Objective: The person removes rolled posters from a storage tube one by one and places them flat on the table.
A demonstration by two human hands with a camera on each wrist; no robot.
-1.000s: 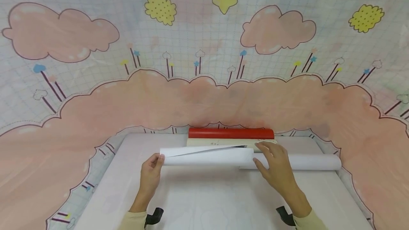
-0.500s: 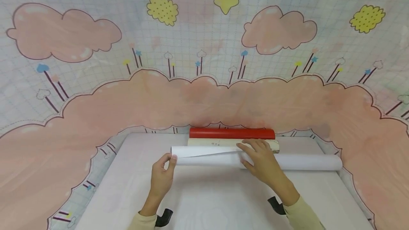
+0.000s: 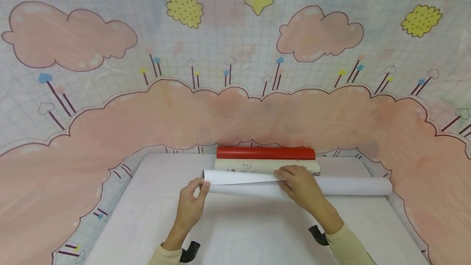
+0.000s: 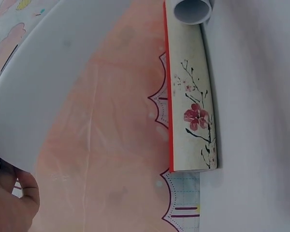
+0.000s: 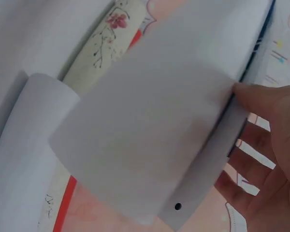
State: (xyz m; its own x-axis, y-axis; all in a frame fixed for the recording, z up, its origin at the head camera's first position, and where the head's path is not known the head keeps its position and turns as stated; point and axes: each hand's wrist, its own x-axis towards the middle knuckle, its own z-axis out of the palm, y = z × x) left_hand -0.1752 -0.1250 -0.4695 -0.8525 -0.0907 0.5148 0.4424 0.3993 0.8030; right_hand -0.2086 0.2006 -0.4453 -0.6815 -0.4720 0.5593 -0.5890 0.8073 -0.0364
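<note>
A loosely rolled sheet of white paper [image 3: 239,178] is held above the table, its long loose edge lifting along the front. My left hand [image 3: 189,205] pinches its left end between thumb and fingers. Near the other end, my right hand [image 3: 303,189] holds the paper, partly covering it. The right wrist view shows the thumb on the paper's edge and the other fingers behind it, with a small dark hole [image 5: 178,206] in a strip of the sheet. Behind the roll lie a cream tube printed with blossoms [image 3: 235,164] and a red tube [image 3: 265,153].
A second white paper roll [image 3: 355,186] lies on the white table [image 3: 243,232] at the right; its hollow end [image 4: 192,10] faces the left wrist camera. A cloud-patterned cloth [image 3: 235,117] hangs behind and around the table. Black wrist mounts [image 3: 190,252] sit at both sleeves.
The paper roll's left end has shifted to the right with my left hand. My right hand has moved left along the paper and now grips it.
</note>
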